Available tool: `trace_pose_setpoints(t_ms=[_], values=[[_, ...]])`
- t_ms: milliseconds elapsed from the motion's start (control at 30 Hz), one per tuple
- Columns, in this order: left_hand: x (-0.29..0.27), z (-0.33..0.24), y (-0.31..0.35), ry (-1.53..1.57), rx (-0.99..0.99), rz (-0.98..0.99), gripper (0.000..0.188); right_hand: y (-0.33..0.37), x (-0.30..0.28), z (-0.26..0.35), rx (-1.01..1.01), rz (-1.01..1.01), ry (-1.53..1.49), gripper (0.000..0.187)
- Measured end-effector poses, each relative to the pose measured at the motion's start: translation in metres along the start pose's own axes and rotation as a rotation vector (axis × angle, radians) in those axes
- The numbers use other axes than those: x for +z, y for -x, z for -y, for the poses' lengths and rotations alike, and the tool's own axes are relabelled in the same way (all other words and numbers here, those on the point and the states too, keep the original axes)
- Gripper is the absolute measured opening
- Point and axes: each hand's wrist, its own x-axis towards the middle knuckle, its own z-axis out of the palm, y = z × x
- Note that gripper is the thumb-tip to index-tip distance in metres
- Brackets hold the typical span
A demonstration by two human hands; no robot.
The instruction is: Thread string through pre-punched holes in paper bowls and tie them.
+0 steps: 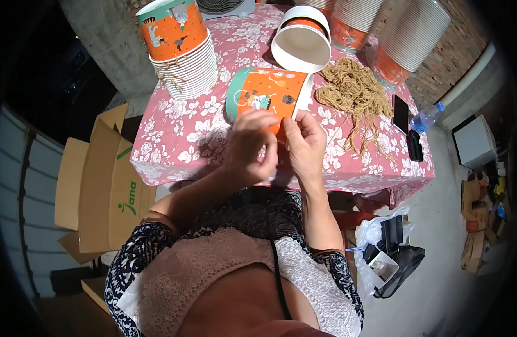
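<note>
An orange paper bucket [272, 90] with a teal band and printed figures lies on its side on the table, its white rim to the right. At the near side of that rim, my right hand [307, 140] has thumb and fingers pinched together on the bucket's edge. Whether a piece of twine is also between those fingers is hidden. My left hand [250, 143] is over the bucket's near side, its fingers bent and smeared by motion. A tangled heap of tan twine [354, 90] lies right of the bucket, with loose strands trailing toward me.
Nested buckets with twine at their side [182, 70] stand at the far left. White-rimmed buckets [300, 45] lie behind the work, with tall stacks [410, 42] at the back right. A phone [400, 114], a plastic bottle [427, 118] and a black case [415, 146] edge the flowered tablecloth [180, 137].
</note>
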Motion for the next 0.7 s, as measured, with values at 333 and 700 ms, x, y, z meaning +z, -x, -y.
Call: trace_pose_setpoints(t_ms=[333,700], values=[[-0.045,0.041,-0.064,0.002,-0.074,0.533,0.063,0.021,-0.023,-0.002,-0.045,0.049,0.019,0.014],[-0.017,-0.014,-0.037,-0.223,-0.019,0.327,0.083,0.028,-0.025,0.011,-0.054,-0.151,0.122,0.013]])
